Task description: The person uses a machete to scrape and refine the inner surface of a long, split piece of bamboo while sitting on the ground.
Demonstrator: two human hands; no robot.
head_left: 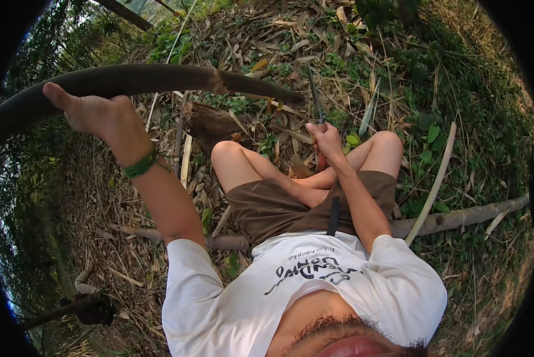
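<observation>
My left hand holds a thick, dark bamboo pole from below, with the thumb sticking out along its near side; the fingers behind the pole are mostly hidden. The pole reaches from the far left toward the middle, has a ring-like node, and narrows to an end close to the knife. My right hand is closed around the handle of this knife above my crossed legs. The long, narrow blade points away from me, its tip beside the pole's end. A reddish handle end shows below the fist.
A short, rough piece of log lies beyond my left knee. Behind my hips a long pole runs across the ground, with a pale, peeled stick over it at the right. Dry leaves and green plants cover the slope.
</observation>
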